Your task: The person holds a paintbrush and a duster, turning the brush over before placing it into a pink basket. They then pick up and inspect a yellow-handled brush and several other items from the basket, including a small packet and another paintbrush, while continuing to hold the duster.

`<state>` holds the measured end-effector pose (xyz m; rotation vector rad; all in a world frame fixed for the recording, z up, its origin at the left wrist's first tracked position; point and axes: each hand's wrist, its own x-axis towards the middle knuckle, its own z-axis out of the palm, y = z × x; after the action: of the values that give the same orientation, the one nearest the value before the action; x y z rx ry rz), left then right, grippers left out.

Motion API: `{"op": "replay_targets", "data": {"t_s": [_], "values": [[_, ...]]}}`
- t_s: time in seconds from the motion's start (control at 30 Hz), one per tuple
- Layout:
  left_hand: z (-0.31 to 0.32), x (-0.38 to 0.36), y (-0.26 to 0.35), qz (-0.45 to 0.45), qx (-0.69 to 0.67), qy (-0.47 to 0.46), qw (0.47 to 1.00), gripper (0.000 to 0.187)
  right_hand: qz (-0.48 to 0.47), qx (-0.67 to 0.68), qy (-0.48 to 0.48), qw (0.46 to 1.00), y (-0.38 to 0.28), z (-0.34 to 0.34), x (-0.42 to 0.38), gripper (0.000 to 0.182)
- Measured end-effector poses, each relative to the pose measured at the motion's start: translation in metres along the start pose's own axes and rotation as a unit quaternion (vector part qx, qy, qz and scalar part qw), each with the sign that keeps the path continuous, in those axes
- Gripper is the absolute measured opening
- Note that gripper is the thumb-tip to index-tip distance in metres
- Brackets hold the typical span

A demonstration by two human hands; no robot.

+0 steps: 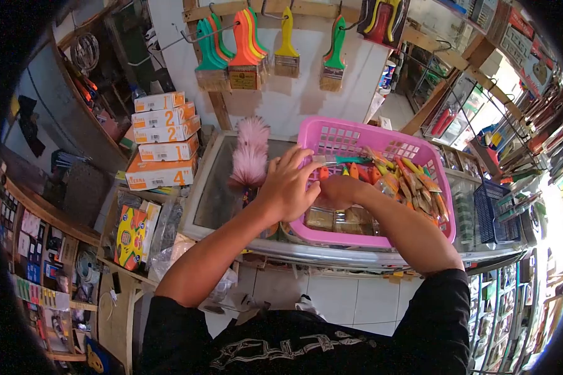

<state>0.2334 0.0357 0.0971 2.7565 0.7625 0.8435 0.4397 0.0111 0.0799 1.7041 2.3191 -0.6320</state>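
A pink plastic basket (441,169) stands on the glass-topped counter, holding many paintbrushes (410,181) with coloured handles. Across the basket's left rim lies my left hand (292,181), its fingers apart and bent toward the inside; nothing shows in its grasp. My right hand (341,190) reaches down into the basket's left half, fingers curled among the brushes. Its fingertips are hidden, so what it holds cannot be made out. Broad bristle ends (350,220) lie just below it, along the near wall. A teal-handled paintbrush (350,160) lies behind my hands.
A pink feather duster (250,150) lies left of the basket on the counter (216,200). Stacked orange-and-white boxes (162,150) stand farther left. Paintbrushes (244,53) hang from hooks on the wall ahead. A dark blue basket (497,215) sits at the right.
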Motion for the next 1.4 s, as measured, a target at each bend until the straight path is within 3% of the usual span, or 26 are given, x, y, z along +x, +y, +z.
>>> {"op": "replay_targets", "data": {"t_s": [0.07,0.2,0.37,0.57,0.77,0.97,1.1,1.3,1.4], "values": [[0.001,0.0,0.0,-0.007,-0.002,0.0,1.0,0.05,0.002,-0.005,0.006,1.0,0.002,-0.001,0.001,0.045],[0.004,0.0,-0.002,-0.016,-0.005,0.001,1.0,0.054,0.005,0.036,0.117,0.992,0.017,0.007,0.006,0.044],[0.005,0.0,-0.004,-0.02,-0.025,0.007,0.999,0.063,0.049,0.205,0.166,0.963,0.003,-0.025,-0.024,0.042],[-0.004,0.001,0.001,-0.048,-0.042,-0.044,0.997,0.066,-0.009,0.297,0.286,0.911,0.006,-0.036,-0.031,0.023],[0.003,0.0,-0.006,-0.043,-0.063,-0.024,0.997,0.064,-0.11,0.395,0.346,0.844,0.004,-0.046,-0.041,0.012],[0.004,0.0,-0.009,-0.023,-0.162,0.064,0.984,0.052,-0.186,0.471,0.351,0.788,-0.006,-0.056,-0.059,0.025],[-0.017,-0.003,-0.002,-0.088,-0.488,0.039,0.867,0.03,-0.206,0.44,0.348,0.802,-0.03,-0.069,-0.072,0.026],[-0.071,-0.03,0.004,-0.031,-0.486,0.136,0.863,0.029,-0.256,0.562,0.337,0.711,-0.081,-0.078,-0.088,0.025],[-0.103,-0.052,0.004,-0.062,-0.388,0.13,0.91,0.028,-0.234,0.624,0.315,0.676,-0.116,-0.075,-0.097,0.014]]}}
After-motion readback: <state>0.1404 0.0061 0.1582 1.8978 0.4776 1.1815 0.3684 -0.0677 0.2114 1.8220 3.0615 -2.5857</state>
